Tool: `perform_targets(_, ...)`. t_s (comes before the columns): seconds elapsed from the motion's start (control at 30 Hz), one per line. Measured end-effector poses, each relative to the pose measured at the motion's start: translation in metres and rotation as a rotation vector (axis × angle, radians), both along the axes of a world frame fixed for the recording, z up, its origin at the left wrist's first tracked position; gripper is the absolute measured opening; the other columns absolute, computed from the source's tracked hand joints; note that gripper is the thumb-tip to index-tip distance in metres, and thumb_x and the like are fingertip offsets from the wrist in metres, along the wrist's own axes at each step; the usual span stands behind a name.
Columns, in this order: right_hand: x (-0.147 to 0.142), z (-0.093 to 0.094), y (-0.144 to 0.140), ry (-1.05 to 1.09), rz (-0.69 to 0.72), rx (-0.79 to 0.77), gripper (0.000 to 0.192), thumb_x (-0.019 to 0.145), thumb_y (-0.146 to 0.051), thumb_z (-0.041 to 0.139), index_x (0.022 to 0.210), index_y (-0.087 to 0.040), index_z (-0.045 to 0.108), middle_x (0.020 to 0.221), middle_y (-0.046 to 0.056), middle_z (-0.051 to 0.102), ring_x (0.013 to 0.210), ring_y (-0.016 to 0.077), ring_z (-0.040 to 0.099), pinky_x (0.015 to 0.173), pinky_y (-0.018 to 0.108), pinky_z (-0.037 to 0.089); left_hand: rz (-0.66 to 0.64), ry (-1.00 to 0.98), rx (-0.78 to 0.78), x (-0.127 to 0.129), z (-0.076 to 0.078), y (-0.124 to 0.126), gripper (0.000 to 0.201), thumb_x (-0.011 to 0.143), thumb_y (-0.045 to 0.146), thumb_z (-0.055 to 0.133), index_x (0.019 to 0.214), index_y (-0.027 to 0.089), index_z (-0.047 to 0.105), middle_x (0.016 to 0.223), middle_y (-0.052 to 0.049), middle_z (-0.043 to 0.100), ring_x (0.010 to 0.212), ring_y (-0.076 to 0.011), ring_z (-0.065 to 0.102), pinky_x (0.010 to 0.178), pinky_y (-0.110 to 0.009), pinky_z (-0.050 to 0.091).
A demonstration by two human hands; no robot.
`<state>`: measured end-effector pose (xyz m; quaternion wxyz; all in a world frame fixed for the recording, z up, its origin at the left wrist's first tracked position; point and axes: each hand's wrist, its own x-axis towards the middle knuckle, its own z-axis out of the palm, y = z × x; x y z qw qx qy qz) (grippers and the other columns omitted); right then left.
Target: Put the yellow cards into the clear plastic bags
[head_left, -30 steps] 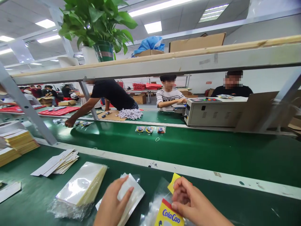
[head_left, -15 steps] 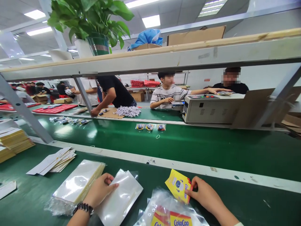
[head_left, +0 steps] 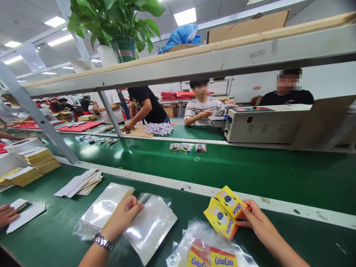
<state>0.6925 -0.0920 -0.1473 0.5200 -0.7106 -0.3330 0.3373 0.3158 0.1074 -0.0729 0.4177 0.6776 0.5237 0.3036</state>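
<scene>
My left hand (head_left: 122,217) rests on a clear plastic bag (head_left: 151,228) lying flat on the green table, its fingers pinching the bag's upper left edge. My right hand (head_left: 254,218) holds two yellow ColaCao cards (head_left: 225,215), fanned apart just above the table. Below them lies a clear bag of more ColaCao cards (head_left: 208,252). A stack of clear bags (head_left: 104,205) sits to the left of my left hand.
White card strips (head_left: 80,182) and yellow stacks (head_left: 39,161) lie at the left, where another person's hand (head_left: 7,215) touches a white strip. Small packets (head_left: 186,147) ride the green conveyor (head_left: 250,174). Across it are several workers and a grey machine (head_left: 261,124). A shelf (head_left: 194,66) with a plant runs overhead.
My right hand has lifted a second yellow card and shifted right. My left hand moved from flat on the clear bag to pinching its edge. Another person's hand appeared at the left.
</scene>
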Motion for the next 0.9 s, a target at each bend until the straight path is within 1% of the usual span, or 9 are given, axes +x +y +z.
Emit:
perform_targets(0.07, -0.013, 0.011, 0.000, 0.098, -0.061, 0.065, 0.048, 0.075, -0.070, 0.055, 0.092, -0.026, 0.048, 0.074, 0.002, 0.070, 0.075, 0.0248, 0.071, 0.064, 0.036, 0.058, -0.027, -0.081, -0.052, 0.002, 0.003, -0.004, 0.024, 0.065, 0.045, 0.066, 0.063, 0.023, 0.058, 0.058, 0.003, 0.062, 0.064, -0.0194, 0.064, 0.060, -0.029, 0.050)
perform_targets(0.13, -0.030, 0.025, 0.001, 0.218, -0.110, 0.131, 0.050, 0.079, -0.071, 0.053, 0.100, -0.026, 0.043, 0.062, -0.002, 0.067, 0.056, 0.0226, 0.069, 0.053, 0.035, 0.056, -0.056, -0.138, -0.099, 0.006, 0.009, -0.013, 0.027, 0.069, 0.047, 0.064, 0.075, 0.020, 0.067, 0.061, 0.002, 0.064, 0.064, -0.0187, 0.066, 0.064, -0.030, 0.053)
perform_targets(0.2, -0.048, 0.041, 0.003, 0.304, -0.086, 0.196, 0.050, 0.079, -0.070, 0.054, 0.100, -0.026, 0.042, 0.051, -0.006, 0.061, 0.039, 0.0181, 0.059, 0.042, 0.029, 0.050, -0.090, -0.180, -0.139, 0.012, 0.017, -0.025, 0.035, 0.075, 0.050, 0.061, 0.079, 0.018, 0.073, 0.071, -0.003, 0.071, 0.072, -0.0197, 0.069, 0.072, -0.032, 0.055)
perform_targets(0.33, -0.077, 0.072, 0.009, 0.302, -0.061, 0.386, 0.045, 0.072, -0.059, 0.072, 0.092, -0.023, 0.056, 0.064, -0.004, 0.062, 0.049, 0.0109, 0.054, 0.047, 0.021, 0.044, -0.168, -0.261, -0.174, 0.031, 0.029, -0.051, 0.040, 0.069, 0.056, 0.071, 0.080, 0.019, 0.081, 0.097, -0.009, 0.079, 0.096, -0.0262, 0.069, 0.088, -0.034, 0.055)
perform_targets(0.47, -0.090, 0.092, 0.014, 0.254, -0.080, 0.480, 0.037, 0.070, -0.054, 0.077, 0.081, -0.021, 0.063, 0.067, -0.002, 0.060, 0.058, 0.0121, 0.054, 0.055, 0.023, 0.046, -0.197, -0.318, -0.204, 0.049, 0.026, -0.065, 0.045, 0.061, 0.060, 0.078, 0.085, 0.023, 0.082, 0.087, -0.008, 0.081, 0.088, -0.0282, 0.073, 0.088, -0.039, 0.057)
perform_targets(0.63, -0.087, 0.095, 0.018, 0.225, -0.044, 0.503, 0.035, 0.072, -0.054, 0.075, 0.082, -0.022, 0.063, 0.070, -0.001, 0.060, 0.061, 0.0135, 0.055, 0.059, 0.025, 0.048, -0.242, -0.399, -0.230, 0.054, 0.025, -0.072, 0.053, 0.071, 0.064, 0.067, 0.106, 0.026, 0.076, 0.102, -0.007, 0.078, 0.089, -0.0265, 0.073, 0.081, -0.039, 0.061)
perform_targets(0.77, -0.082, 0.088, 0.020, 0.240, -0.070, 0.493, 0.037, 0.071, -0.054, 0.076, 0.084, -0.022, 0.063, 0.069, -0.001, 0.061, 0.060, 0.0137, 0.056, 0.058, 0.025, 0.048, -0.261, -0.387, -0.221, 0.053, 0.026, -0.077, 0.069, 0.072, 0.068, 0.063, 0.126, 0.025, 0.064, 0.091, -0.006, 0.074, 0.074, -0.0244, 0.072, 0.067, -0.038, 0.062)
perform_targets(0.83, -0.081, 0.086, 0.020, 0.266, -0.099, 0.483, 0.039, 0.069, -0.055, 0.077, 0.086, -0.023, 0.063, 0.069, -0.001, 0.061, 0.058, 0.0133, 0.055, 0.057, 0.025, 0.048, -0.253, -0.319, -0.161, 0.052, 0.025, -0.075, 0.073, 0.074, 0.070, 0.058, 0.127, 0.022, 0.062, 0.087, -0.006, 0.073, 0.070, -0.0239, 0.072, 0.063, -0.036, 0.061)
perform_targets(0.9, -0.082, 0.083, 0.020, 0.287, -0.108, 0.462, 0.040, 0.068, -0.055, 0.077, 0.087, -0.023, 0.064, 0.071, -0.001, 0.062, 0.058, 0.0130, 0.055, 0.057, 0.025, 0.049, -0.214, -0.149, -0.038, 0.048, 0.023, -0.067, 0.068, 0.078, 0.071, 0.048, 0.115, 0.017, 0.068, 0.080, -0.006, 0.073, 0.066, -0.0236, 0.071, 0.060, -0.034, 0.060)
